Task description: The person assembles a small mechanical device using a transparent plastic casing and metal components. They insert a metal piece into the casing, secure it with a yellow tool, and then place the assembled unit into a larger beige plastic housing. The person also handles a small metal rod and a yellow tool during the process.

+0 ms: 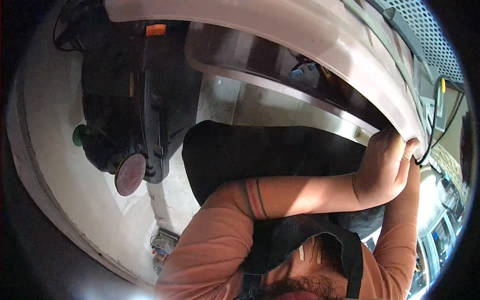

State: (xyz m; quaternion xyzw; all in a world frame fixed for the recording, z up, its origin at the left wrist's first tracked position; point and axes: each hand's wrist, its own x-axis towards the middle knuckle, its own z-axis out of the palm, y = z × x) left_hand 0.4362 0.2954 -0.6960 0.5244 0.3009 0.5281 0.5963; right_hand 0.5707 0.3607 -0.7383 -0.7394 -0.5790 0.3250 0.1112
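Note:
My left hand (384, 162) is bent at the wrist beside the right end of a pale curved bench edge (320, 47). Its fingers look curled in, and whatever they hold is hidden. A reddish band marks my left forearm, which crosses in front of my body. My right forearm (402, 215) rises behind the left hand, so my right hand is mostly covered and its fingers cannot be made out. Close to both hands, a dark cable (425, 160) loops down.
A dark machine (112, 95) with a round reddish-brown disc (131, 174) stands at left. Under the bench edge is a dark recess (260, 57) holding small items. Black material (270, 152) lies below it. A perforated panel (425, 30) and a grey hose (382, 35) are at upper right.

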